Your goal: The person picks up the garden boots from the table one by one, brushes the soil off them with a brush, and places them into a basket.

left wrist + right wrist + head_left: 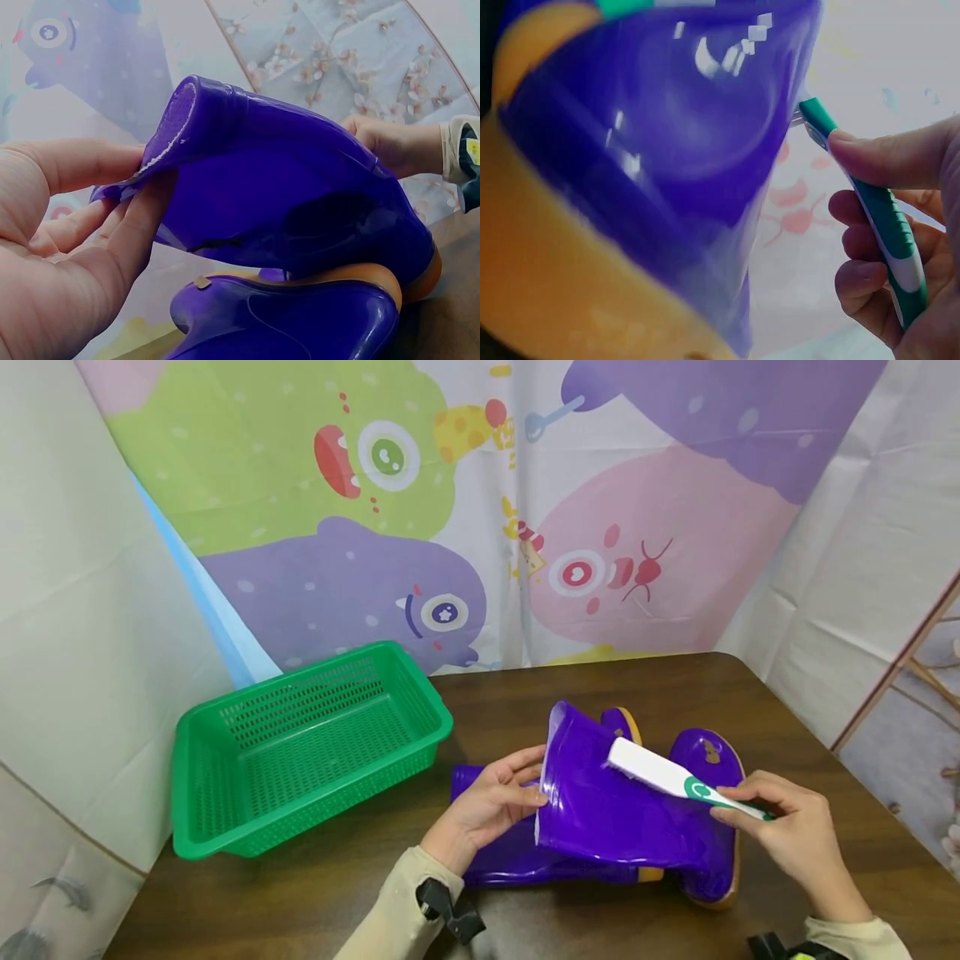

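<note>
A shiny purple rain boot (600, 793) with an orange sole is held tilted over the table, its top opening facing left. My left hand (491, 806) pinches the boot's rim; in the left wrist view the thumb and fingers (146, 210) lie on both sides of the edge. My right hand (795, 827) grips the green and white handle of a scrubbing brush (652, 767). The brush head lies against the upper side of the boot shaft, its bristles mostly hidden. A second purple boot (517, 860) lies on its side underneath, partly covered by the first.
A green plastic basket (307, 810) with perforated sides stands on the left of the brown wooden table (360, 893). Behind the table hangs a cloth (510, 468) printed with cartoon monsters. Pale curtains flank both sides.
</note>
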The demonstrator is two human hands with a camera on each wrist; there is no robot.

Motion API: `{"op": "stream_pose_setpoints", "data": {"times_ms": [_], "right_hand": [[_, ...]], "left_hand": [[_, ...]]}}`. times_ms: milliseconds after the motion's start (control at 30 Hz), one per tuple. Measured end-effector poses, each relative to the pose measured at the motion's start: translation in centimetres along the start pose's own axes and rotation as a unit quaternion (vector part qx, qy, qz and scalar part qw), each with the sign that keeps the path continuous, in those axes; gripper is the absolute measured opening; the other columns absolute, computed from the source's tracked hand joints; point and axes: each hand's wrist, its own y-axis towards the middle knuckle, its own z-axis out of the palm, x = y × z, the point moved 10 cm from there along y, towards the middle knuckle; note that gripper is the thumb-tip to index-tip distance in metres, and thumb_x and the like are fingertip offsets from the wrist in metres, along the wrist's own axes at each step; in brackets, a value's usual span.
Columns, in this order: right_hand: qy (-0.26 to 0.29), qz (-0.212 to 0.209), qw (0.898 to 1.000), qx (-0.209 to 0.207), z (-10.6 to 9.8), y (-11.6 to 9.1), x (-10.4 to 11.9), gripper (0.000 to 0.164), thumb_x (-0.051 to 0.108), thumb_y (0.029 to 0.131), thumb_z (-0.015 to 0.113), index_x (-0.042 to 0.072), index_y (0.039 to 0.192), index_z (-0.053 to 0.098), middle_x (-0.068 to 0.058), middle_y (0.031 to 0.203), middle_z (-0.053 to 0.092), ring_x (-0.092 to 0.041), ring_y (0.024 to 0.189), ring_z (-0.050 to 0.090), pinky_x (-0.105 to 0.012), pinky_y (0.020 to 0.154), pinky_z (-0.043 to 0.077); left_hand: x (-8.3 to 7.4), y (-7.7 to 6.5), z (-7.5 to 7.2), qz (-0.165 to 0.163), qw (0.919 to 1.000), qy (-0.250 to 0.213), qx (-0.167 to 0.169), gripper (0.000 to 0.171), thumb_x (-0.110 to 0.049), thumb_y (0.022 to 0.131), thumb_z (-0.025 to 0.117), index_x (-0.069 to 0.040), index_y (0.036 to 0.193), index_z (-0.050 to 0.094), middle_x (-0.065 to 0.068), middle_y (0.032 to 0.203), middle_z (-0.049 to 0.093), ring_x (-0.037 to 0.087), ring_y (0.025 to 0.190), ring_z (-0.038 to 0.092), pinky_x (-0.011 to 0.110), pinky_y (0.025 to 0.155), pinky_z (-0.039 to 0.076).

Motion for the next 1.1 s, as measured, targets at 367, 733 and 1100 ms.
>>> {"op": "stream_pose_setpoints", "data": {"times_ms": [367, 733, 1100], "right_hand": [[-0.068, 0.068, 0.993, -0.073, -2.8, -0.7, -2.6, 0.03, -0.023, 0.055, 0.084, -0.001, 0.074, 0.075, 0.017, 0.07, 0.067, 0.005, 0.052, 0.049, -0.015, 0.042, 0.035], [-0.133, 0.002, 0.984, -0.117, -4.1, -0.5, -1.7, 0.033, -0.021, 0.048, 0.086, -0.001, 0.072, 0.075, 0.033, 0.077, 0.06, 0.019, 0.063, 0.051, -0.002, 0.054, 0.037], [0.165, 0.019, 0.986, 0.033, -0.9, -0.2, 0.6, 0.036, -0.035, 0.059, 0.071, -0.009, 0.084, 0.073, -0.004, 0.079, 0.071, -0.008, 0.067, 0.062, -0.02, 0.048, 0.045]], "left_hand": [[-0.1, 0.1, 0.0, -0.001, 1.0, 0.003, -0.001, 0.068, 0.023, 0.084, 0.043, 0.011, 0.149, 0.029, 0.005, 0.119, 0.062, 0.015, 0.095, 0.066, 0.025, 0.08, 0.055], [-0.1, 0.0, 0.2, -0.006, 1.0, -0.001, 0.001, 0.07, 0.021, 0.083, 0.045, 0.01, 0.15, 0.029, 0.006, 0.121, 0.061, 0.016, 0.098, 0.066, 0.026, 0.08, 0.055], [0.0, -0.1, 0.1, -0.009, 1.0, 0.0, -0.001, 0.069, 0.021, 0.084, 0.045, 0.01, 0.15, 0.028, 0.007, 0.121, 0.061, 0.015, 0.097, 0.065, 0.025, 0.08, 0.055]]}}
